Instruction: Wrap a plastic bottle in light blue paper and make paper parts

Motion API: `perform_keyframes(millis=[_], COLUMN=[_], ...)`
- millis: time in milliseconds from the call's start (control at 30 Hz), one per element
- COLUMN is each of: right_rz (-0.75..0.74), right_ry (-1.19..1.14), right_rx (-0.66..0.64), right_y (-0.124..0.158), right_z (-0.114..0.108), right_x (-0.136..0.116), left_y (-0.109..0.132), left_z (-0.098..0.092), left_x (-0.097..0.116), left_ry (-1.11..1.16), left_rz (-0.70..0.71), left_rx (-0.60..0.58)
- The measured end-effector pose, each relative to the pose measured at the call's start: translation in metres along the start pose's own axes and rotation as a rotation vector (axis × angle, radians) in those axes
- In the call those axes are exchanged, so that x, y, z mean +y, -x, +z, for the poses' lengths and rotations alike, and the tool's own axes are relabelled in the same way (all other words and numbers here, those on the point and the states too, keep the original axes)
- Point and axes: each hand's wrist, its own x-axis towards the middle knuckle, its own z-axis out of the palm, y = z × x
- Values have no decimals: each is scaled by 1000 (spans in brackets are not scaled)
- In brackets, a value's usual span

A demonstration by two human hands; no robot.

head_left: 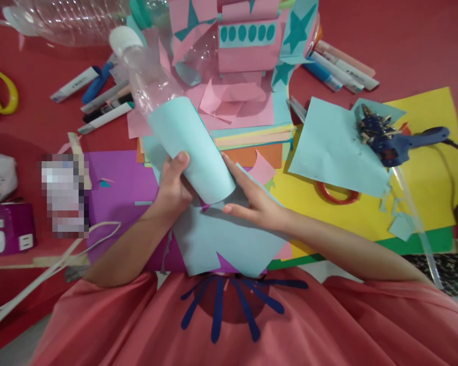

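Above the notched blue sheet [232,239], the paper-wrapped bottle [193,150] should be light, easily dented and best held around its body, where the left hand [175,185] has its grip curled and the right hand [257,201], thumb spread, only rests its fingers.

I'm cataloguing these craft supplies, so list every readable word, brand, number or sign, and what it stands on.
No text is readable.
White markers: print too small to read.
Purple power strip: marking too blurred.
Phone: pixelated, unreadable.
Paper-wrapped bottle: no writing visible.
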Motion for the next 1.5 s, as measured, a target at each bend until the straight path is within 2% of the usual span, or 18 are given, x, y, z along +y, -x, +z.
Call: perform_keyframes(millis=[167,267,400,500,667,800,933,1000,1100,1233,1267,1333,1400,1433,1500], right_rz=[52,73,203,262,258,234,242,244,216,181,174,151,118,99,63], right_ry=[9,-124,-294,-330,-309,-369,-377,-320,-176,-43,-29,-6,36,66,133], right_rx=[108,96,114,168,285,356,344,281,203,254,276,319,353,366,389], right_y=[-2,-6,-10,-12,-12,-11,-10,-10,-9,-8,-8,-9,-10,-10,-11], right_z=[-1,-8,-15,-16,-13,-11,-10,-9,-9,-13,-14,-17,-20,-22,-27], right_x=[1,1,0,-2,-3,-1,1,1,0,-2,-2,-1,1,2,4], left_y=[3,1,-5,-7,-7,-6,-7,-9,-16,-25,-26,-27,-24,-22,-20], left_z=[0,-2,-9,-12,-7,-1,-6,-12,-24,-40,-43,-47,-48,-47,-46], left_x=[-1,4,4,1,4,-4,-14,-10,7,31,35,40,39,38,34], left_ry=[-35,-23,-36,-75,-11,21,-142,-201,-289,-492,-573,-748,-835,-833,-806], left_rz=[10,4,-17,49,141,75,85,174,357,511,565,655,632,601,539], left_rx=[-33,-32,-58,-31,-31,-135,-207,-191,-134,-124,-95,34,135,146,94])
